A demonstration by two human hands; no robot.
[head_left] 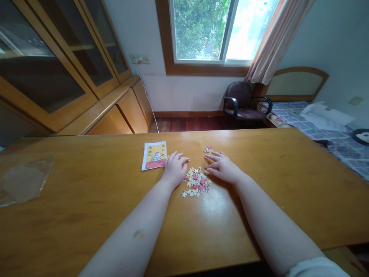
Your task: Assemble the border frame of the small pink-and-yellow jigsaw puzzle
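Both hands (175, 167) flank the puzzle pieces (197, 181), most heaped between them.

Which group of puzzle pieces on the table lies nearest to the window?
The small cluster just beyond the right hand; the larger pile lies farther from the window.

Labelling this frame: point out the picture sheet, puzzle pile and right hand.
Picture sheet (155, 156), head view: printed face.
Puzzle pile (197, 181), head view: central pieces.
Right hand (226, 168), head view: back of hand.
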